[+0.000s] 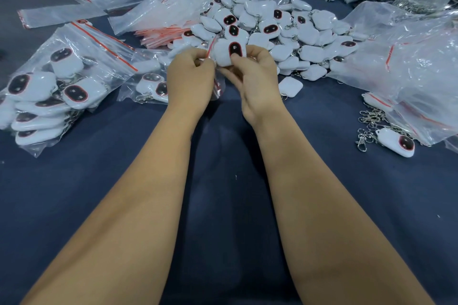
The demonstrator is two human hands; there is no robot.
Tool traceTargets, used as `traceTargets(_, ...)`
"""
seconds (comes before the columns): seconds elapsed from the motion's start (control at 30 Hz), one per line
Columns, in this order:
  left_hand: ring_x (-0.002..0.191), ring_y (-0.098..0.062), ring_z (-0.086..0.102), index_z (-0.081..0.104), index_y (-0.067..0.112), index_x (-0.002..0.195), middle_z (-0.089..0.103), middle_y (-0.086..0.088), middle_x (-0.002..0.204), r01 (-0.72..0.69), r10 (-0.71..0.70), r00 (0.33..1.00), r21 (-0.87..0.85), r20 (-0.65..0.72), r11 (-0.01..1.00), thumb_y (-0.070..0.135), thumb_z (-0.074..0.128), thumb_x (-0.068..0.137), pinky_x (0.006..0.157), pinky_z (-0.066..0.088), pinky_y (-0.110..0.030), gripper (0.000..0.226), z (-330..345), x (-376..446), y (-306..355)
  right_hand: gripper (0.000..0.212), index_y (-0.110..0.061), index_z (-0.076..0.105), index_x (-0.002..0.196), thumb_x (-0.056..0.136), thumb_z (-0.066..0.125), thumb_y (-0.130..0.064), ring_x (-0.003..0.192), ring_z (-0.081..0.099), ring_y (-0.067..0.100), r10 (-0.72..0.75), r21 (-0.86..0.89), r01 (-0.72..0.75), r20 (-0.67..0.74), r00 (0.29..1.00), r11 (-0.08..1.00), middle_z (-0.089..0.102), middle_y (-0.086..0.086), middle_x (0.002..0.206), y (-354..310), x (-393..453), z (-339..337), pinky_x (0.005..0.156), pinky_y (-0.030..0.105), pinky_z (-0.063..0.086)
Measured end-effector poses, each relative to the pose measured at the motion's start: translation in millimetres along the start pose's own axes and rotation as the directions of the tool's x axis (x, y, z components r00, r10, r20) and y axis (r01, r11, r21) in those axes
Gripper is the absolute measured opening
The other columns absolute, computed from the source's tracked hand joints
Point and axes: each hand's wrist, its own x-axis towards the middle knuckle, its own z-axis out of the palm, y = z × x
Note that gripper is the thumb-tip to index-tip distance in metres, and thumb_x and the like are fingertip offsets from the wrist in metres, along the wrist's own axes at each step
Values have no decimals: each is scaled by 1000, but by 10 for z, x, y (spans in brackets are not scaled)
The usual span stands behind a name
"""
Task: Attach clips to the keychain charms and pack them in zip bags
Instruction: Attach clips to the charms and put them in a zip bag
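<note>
We hold one keychain charm (pixel 229 53) above the middle of the desk (pixel 223 181), just in front of the big heap of charms (pixel 280 30). It is a rounded white pad with a dark oval face edged in red, and that oval's long axis runs near to far, the face turned up toward us. Our right hand (pixel 255 74) grips it, thumb curled onto the near end of the oval. Our left hand (pixel 192 77) pinches the red-striped mouth of a clear zip bag (pixel 214 49) touching the charm's left side. On the left lies a filled bag (pixel 62 82) of charms; on the right lie loose metal clips (pixel 371 121) beside a single charm (pixel 399 145).
</note>
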Motion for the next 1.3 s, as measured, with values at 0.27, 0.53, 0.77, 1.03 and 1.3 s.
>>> traceTargets(0.27, 76, -12, 61, 72, 21, 94, 68, 5, 81, -42, 38, 995, -52, -88, 998, 16, 57, 84, 77, 54, -32, 19, -23, 6, 81, 19, -20, 67, 93, 88, 62, -3, 78, 59, -2, -210, -513, 267, 167, 963, 816, 67, -4, 91, 115, -19, -22, 80, 17, 49)
traceTargets(0.53, 75, -11, 54, 69, 25, 98, 57, 8, 77, -200, 191, 971, -53, -141, 978, 18, 56, 83, 80, 50, -31, 21, -34, -38, 99, 34, -11, 74, 99, 86, 47, 4, 70, 54, 8, -93, -575, 217, 237, 967, 789, 60, -12, 66, 147, 5, 3, 74, 27, 49)
traceTargets(0.77, 68, -12, 50, 62, 30, 89, 52, 10, 69, -170, 163, 975, -39, -151, 985, 17, 55, 80, 72, 49, -36, 18, -30, -32, 74, 38, -18, 69, 99, 79, 48, 6, 68, 60, 16, -212, -599, 206, 62, 975, 773, 52, -10, 64, 111, -21, -27, 62, 22, 43)
traceTargets(1.03, 92, -20, 61, 61, 27, 118, 67, 8, 95, -299, 260, 954, 445, 148, 844, 32, 53, 91, 69, 40, -31, 28, 93, -77, -5, 23, -21, 56, 98, 86, 50, -2, 78, 61, 16, -247, -724, 150, -29, 969, 673, 63, -6, 83, 31, -2, -94, 77, 39, 53)
traceTargets(1.3, 110, -36, 53, 59, 9, 114, 55, -15, 118, -431, 200, 902, 780, 383, 454, 11, 49, 93, 70, 31, -35, 23, 241, -244, 122, 44, -20, 49, 135, 91, 50, -22, 141, 23, 31, -272, -1000, -4, 2, 962, -23, 27, 12, 154, 20, 54, -251, 114, 42, 15)
